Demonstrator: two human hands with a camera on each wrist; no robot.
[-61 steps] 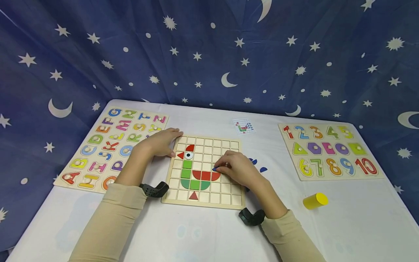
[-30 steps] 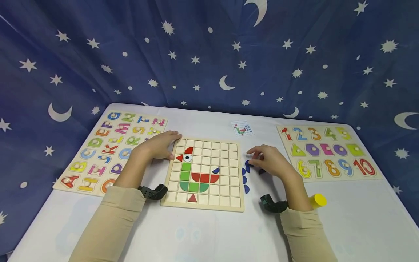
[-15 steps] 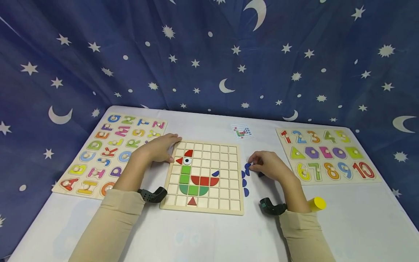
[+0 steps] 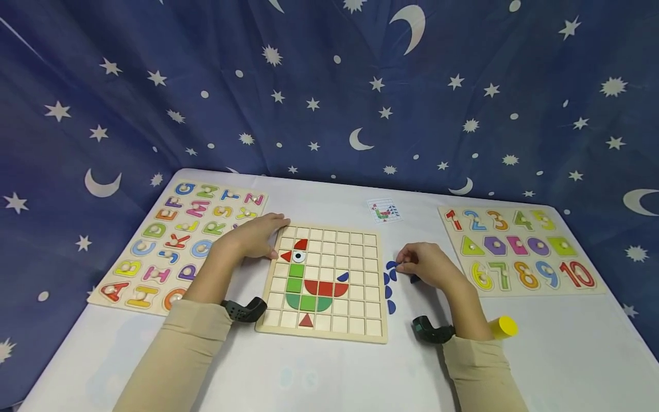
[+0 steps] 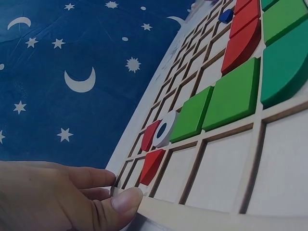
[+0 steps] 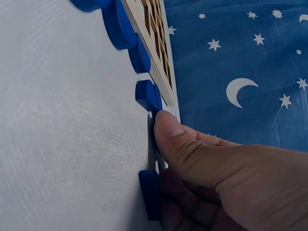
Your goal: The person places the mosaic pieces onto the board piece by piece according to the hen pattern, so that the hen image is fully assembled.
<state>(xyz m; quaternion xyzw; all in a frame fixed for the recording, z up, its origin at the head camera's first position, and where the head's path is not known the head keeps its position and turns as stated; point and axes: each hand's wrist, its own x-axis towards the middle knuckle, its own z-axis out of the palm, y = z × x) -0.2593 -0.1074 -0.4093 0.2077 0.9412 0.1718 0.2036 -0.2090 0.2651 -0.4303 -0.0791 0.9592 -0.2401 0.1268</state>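
A wooden grid board (image 4: 360, 321) lies in the middle of the table with a bird made of red and green pieces and a round eye piece (image 5: 163, 130). My left hand (image 4: 268, 234) rests flat on the board's upper left corner, and its thumb (image 5: 126, 200) presses the board's edge (image 5: 202, 211). My right hand (image 4: 401, 265) is just right of the board and pinches a blue piece (image 4: 393, 266) between thumb (image 6: 173, 139) and fingers. More loose blue pieces (image 4: 389, 293) lie in a row along the board's right side. One blue piece (image 4: 342, 277) sits in the grid.
An alphabet puzzle board (image 4: 180, 240) lies at the left and a number puzzle board (image 4: 515, 249) at the right. A small pattern card (image 4: 384, 211) lies behind the grid board. A yellow cylinder (image 4: 502, 327) lies by my right wrist. A starry blue cloth hangs behind the table.
My right hand left a blue piece in the grid, moved right off the board to the loose blue pieces and closed on one. The left hand has stayed on the corner.
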